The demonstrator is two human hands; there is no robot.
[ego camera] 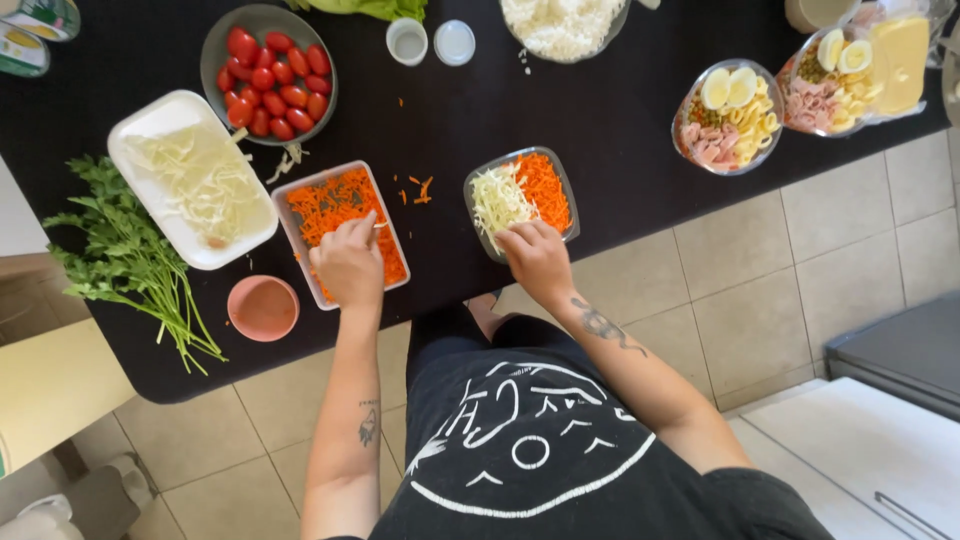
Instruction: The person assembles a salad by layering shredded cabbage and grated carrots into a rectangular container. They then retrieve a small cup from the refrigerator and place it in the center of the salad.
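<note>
The black printed shirt (530,450) fills the near foreground, and both bare forearms reach away from it toward the black table (600,150). The left hand (348,262) is loosely curled, fingertips pinched into the grated carrot inside a rectangular white tray (296,232); whether strands are actually caught between the fingers cannot be told. The right hand (538,255) lies knuckles up on the near edge of a small clear container (566,190), fingertips on its contents; its grasp is hidden too.

The carrot tray's long axis runs away from the person, tilted slightly leftward, its near end close to the table's edge. The clear container sits just right of it, white shreds in its left half, carrot in its right, long axis likewise running away. A few carrot strands (420,188) lie scattered in the open gap between the two.

Left of the tray are a pink cup (263,307), a white tray of shredded cabbage (195,180) and a parsley bunch (125,260), stems pointing toward the near edge. Beyond stand a bowl of cherry tomatoes (268,72) and a bowl of rice (562,25); two filled salad containers (728,115) sit to the right, with bare table between them and the right hand.
</note>
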